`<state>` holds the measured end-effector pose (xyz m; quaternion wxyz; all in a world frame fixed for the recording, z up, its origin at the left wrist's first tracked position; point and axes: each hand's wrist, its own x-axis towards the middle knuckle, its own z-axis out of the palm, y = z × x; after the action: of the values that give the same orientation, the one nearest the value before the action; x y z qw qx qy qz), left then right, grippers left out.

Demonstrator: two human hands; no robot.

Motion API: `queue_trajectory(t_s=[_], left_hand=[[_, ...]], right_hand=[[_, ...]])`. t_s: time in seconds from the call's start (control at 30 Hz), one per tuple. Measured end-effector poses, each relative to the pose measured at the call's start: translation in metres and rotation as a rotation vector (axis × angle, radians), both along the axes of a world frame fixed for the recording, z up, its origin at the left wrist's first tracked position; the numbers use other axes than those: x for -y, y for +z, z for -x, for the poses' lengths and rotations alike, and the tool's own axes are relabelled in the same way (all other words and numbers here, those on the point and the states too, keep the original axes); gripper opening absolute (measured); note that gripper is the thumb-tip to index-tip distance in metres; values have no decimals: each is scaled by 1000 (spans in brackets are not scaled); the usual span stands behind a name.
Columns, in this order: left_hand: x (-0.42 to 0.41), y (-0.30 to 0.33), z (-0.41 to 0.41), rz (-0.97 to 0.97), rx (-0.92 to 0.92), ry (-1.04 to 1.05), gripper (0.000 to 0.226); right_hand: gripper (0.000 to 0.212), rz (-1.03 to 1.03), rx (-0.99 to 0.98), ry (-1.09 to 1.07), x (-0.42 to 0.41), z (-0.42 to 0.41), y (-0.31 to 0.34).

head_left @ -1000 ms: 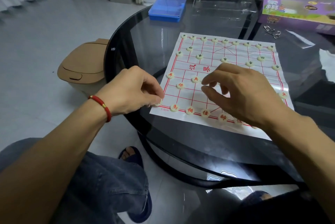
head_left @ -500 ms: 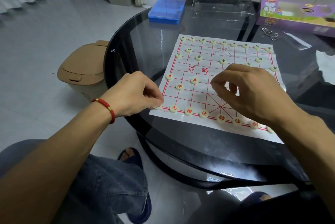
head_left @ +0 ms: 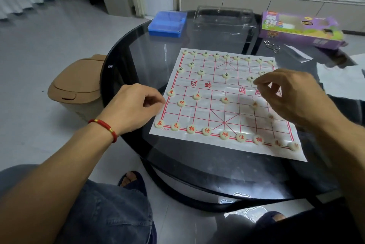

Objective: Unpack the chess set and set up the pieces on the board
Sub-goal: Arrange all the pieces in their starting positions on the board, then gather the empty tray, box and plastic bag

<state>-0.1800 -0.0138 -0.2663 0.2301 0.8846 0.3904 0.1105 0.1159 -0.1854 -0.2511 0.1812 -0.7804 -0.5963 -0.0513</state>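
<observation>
Fingers point(head_left: 156, 101) of the left hand point(head_left: 132, 105) curl at the thin paper board's point(head_left: 213, 109) left edge; whether they pinch it is unclear.
Right hand point(head_left: 292, 95) hovers, thumb and forefinger nearly together, empty-looking. Round cream pieces point(head_left: 197, 96) sit on red gridlines, on the glossy dark glass surface point(head_left: 197, 164).

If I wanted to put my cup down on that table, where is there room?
Bare glass lies between the blue box and the board's far-left corner, and along the table's near rim below the board. The far right is crowded: purple box, metal rings.
</observation>
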Motion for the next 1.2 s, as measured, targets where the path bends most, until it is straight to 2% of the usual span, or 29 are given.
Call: queue_trajectory(t_s=[0.17, 0.27, 0.37, 0.5, 0.6, 0.73, 0.83, 1.1, 1.2], left_hand=[[-17, 2, -24, -176, 52, 58, 18], [-36, 1, -45, -187, 48, 65, 20], [-51, -1, -65, -112, 46, 100, 26], [-61, -1, -88, -20, 96, 90, 28], [-71, -3, -100, 18, 43, 72, 30], [-83, -5, -104, 16, 25, 130, 34], [-93, -9, -104, -24, -23, 99, 33], [-104, -12, -104, -60, -84, 52, 35], [-103, -12, -103, -57, -47, 45, 33]], right_hand=[[28, 63, -57, -211, 3, -47, 0], [33, 89, -131, -266, -6, -69, -11], [36, 151, -189, -303, -16, -90, -28], [36, 169, -212, -269, -23, -107, -40], [36, 157, -158, -188, -23, -115, -41], [35, 159, -102, -147, -24, -122, -43], [37, 153, -100, -154, -27, -124, -45], [38, 136, -176, -202, -30, -120, -44], [34, 68, -207, -233, -29, -116, -44]])
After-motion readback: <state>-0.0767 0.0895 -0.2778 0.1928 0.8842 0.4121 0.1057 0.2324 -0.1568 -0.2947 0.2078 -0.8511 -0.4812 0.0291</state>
